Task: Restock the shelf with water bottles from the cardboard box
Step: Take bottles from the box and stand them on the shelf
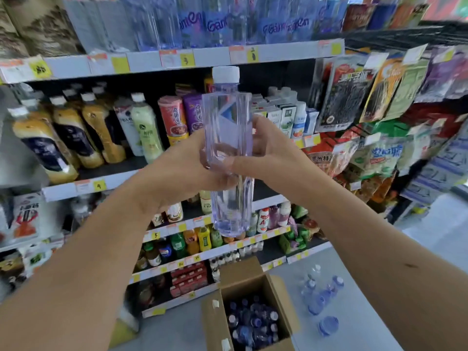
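I hold one clear, purple-tinted water bottle (228, 117) with a white cap upright in front of the shelves. My left hand (182, 163) grips its middle from the left. My right hand (266, 150) grips it from the right, thumb across the front. On the floor below stands the open cardboard box (243, 279) with several bottles inside. The top shelf (215, 55) carries a row of the same clear bottles (192, 21), blurred.
Lower shelves hold drink bottles (76, 133), cans and cartons. Snack bags (374, 97) hang on a rack at the right. Several loose water bottles (321, 300) lie on the grey floor to the right of the box.
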### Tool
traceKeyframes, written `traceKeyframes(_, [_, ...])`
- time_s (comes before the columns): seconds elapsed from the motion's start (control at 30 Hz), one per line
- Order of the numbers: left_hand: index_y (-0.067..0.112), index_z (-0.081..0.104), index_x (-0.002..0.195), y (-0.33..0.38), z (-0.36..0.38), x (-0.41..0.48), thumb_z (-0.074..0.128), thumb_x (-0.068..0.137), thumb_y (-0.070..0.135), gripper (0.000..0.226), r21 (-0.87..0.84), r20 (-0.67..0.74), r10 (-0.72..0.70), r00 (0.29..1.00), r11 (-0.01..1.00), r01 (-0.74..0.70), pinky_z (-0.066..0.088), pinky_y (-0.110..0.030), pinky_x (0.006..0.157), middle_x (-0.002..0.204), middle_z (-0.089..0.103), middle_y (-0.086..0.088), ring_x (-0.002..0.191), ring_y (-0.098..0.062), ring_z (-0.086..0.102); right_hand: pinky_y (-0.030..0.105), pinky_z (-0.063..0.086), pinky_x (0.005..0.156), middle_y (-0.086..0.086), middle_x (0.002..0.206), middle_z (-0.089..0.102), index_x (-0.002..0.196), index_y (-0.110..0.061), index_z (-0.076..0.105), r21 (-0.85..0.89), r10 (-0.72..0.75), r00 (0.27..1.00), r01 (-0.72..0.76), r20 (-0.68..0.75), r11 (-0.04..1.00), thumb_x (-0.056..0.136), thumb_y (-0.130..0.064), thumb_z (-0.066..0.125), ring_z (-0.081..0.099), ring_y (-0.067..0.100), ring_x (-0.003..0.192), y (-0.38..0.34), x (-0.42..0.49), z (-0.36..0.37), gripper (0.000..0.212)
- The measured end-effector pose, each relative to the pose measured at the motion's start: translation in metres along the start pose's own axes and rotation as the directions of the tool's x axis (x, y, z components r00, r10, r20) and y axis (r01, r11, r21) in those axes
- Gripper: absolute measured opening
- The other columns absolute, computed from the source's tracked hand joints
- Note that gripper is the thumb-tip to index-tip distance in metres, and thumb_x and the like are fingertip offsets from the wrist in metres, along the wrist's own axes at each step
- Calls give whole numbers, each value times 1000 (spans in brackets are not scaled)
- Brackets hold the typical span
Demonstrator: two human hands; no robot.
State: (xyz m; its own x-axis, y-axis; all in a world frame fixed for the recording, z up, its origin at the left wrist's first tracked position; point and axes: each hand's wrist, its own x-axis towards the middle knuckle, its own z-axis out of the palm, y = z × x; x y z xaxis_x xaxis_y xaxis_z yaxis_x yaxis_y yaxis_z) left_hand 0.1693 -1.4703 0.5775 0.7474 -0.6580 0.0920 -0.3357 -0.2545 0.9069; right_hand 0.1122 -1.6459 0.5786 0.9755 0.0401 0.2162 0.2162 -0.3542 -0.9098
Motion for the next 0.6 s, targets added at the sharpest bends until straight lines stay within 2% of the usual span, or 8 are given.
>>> traceKeyframes(0.07, [37,49,131,2,-8,8,81,75,9,70,-21,77,-16,997,1000,18,53,-37,93,116,70,9,109,-14,66,43,57,90,-6,99,75,114,-29,60,0,-31,999,31,-16,1000,76,-16,84,73,12,92,-4,10,-4,47])
traceKeyframes(0.1, [38,47,132,2,-10,12,80,74,12,72,-35,73,-9,997,999,12,51,-39,96,119,69,8,111,-14,66,41,58,89,-7,97,76,110,-31,61,4,-45,999,45,-30,999,73,-14,85,73,11,89,-5,15,-4,47])
traceKeyframes(0.2, [56,49,119,-1,-8,28,82,75,18,67,-83,-44,9,999,996,-12,52,-36,93,114,70,10,110,-14,66,38,59,84,-10,94,74,111,-32,57,-27,-77,990,74,-115,997,67,-17,88,72,6,83,-9,37,-3,55])
traceKeyframes(0.27, [57,48,119,-2,-3,43,87,67,24,73,-124,-136,31,990,991,-48,51,-40,93,115,69,14,111,-13,65,38,59,81,-10,90,73,107,-33,56,-52,-86,979,78,-185,996,64,-29,88,71,6,82,-10,56,-3,55])
traceKeyframes(0.33, [54,52,116,0,-1,59,85,68,14,70,-132,-246,83,966,984,-118,53,-40,88,114,69,13,108,-12,66,31,56,75,-13,87,70,104,-36,52,-68,-87,963,71,-257,995,62,-39,87,68,2,80,-15,75,-6,54])
traceKeyframes(0.4, [55,51,112,12,-5,71,82,74,8,67,-47,-329,119,937,989,-142,57,-32,83,111,67,18,106,-6,65,25,51,67,-15,87,67,104,-37,49,-100,-128,942,102,-310,990,63,-47,84,64,-1,77,-22,92,-12,55])
traceKeyframes(0.5, [44,50,116,19,-17,87,85,70,24,61,83,-409,137,902,990,-112,58,-33,79,101,65,21,99,-4,64,24,51,64,-16,87,67,107,-37,50,-59,-134,946,122,-295,991,65,-59,80,64,-3,75,-29,114,-27,56])
traceKeyframes(0.6, [36,56,114,32,-32,97,86,72,19,55,7,-438,107,892,993,-116,56,-24,72,91,66,19,94,-8,65,39,60,73,-6,87,71,100,-29,62,72,-117,982,129,-148,989,69,-63,73,70,10,77,-36,136,-47,48])
